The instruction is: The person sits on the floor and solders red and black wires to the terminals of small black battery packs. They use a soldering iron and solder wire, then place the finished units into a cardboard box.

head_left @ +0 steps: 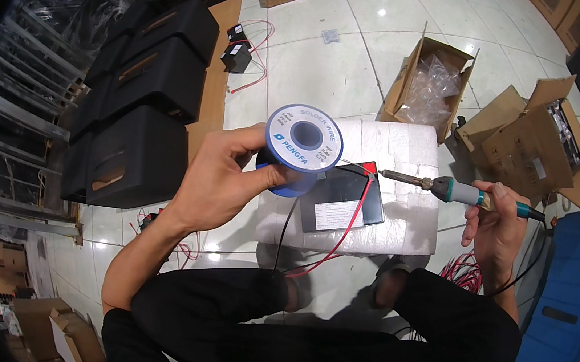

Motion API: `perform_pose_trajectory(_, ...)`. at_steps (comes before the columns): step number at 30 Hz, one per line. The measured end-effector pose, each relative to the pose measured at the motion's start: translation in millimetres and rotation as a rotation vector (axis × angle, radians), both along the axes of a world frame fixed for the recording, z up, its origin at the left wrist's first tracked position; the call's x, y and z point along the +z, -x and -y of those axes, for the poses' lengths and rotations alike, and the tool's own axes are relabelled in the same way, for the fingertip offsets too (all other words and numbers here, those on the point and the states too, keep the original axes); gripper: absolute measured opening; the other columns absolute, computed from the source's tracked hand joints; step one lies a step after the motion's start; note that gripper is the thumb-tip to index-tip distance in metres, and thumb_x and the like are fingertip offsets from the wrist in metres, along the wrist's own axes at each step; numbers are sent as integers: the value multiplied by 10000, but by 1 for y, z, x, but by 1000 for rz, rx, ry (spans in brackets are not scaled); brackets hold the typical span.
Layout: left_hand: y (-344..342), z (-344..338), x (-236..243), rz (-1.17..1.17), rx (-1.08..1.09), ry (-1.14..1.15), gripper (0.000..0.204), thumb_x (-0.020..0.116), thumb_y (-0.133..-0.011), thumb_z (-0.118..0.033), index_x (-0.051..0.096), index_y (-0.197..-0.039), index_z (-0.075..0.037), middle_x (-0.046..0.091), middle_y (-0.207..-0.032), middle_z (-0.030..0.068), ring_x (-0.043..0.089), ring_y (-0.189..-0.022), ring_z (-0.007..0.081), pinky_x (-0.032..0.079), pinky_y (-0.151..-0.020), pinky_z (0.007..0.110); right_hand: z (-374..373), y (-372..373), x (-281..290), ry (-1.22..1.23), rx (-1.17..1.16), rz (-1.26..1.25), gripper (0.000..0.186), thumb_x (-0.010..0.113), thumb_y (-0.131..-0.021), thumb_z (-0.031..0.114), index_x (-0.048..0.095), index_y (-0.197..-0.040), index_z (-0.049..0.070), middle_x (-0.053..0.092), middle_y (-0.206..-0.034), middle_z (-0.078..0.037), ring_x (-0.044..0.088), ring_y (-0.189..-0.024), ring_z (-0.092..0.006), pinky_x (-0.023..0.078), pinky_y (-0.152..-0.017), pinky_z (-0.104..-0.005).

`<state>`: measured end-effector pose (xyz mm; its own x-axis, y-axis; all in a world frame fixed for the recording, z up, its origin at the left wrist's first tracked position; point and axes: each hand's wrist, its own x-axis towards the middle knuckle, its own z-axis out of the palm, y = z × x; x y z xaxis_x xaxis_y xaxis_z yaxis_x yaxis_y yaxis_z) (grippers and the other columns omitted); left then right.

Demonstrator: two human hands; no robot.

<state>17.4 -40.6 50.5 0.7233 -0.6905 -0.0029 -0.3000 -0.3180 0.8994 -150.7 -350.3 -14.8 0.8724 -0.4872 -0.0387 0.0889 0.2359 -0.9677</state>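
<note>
My left hand [235, 181] grips a blue spool of solder wire [290, 181], its white-labelled face upward, with a thin strand reaching toward a battery corner. In my right hand [489, 225] is a soldering iron [461, 191] with a green and grey handle, its tip at or just over the red terminal piece [366, 168]. A black rectangular battery [329, 193] with a white label lies on a white foam block [408, 226], its top left partly behind the spool. A red wire [344, 239] runs from that corner down toward the floor, beside a black wire [281, 246].
Black cases [136, 153] stand stacked at left beside metal racks. Open cardboard boxes [512, 159] are ahead right, one holding plastic wrap [430, 89]. Small batteries [235, 57] with wires lie on the tiles. A blue panel [566, 305] is at right, a red wire bundle [463, 270] nearby.
</note>
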Motion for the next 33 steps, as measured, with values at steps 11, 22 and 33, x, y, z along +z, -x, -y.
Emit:
perform_pose_trajectory(11, -2, 0, -6, -8, -14, 41, 216, 685, -859, -25, 713, -1063, 39, 712, -952, 67, 602, -839, 108, 498, -772, 277, -1, -3, -2, -1, 8, -16, 447, 531, -976, 271, 624, -1033, -162, 631, -671, -175, 557, -401, -209, 455, -346, -304)
perform_pose_trajectory(22, 0, 1, -5, -12, -29, 50, 211, 680, -851, -43, 726, -1045, 25, 689, -894, 89, 588, -823, 126, 475, -780, 299, 0, -2, -3, 34, 33, 4, 433, 536, -957, 249, 630, -1040, -166, 636, -687, -186, 569, -420, -217, 471, -355, -311)
perform_pose_trajectory(33, -2, 1, -10, 12, -51, 91, 219, 681, -854, -52, 723, -1053, 27, 698, -928, 106, 603, -841, 141, 482, -793, 316, 0, -2, 0, 59, 49, 30, 421, 575, -922, 239, 645, -1032, -161, 636, -697, -193, 569, -433, -207, 478, -376, -295)
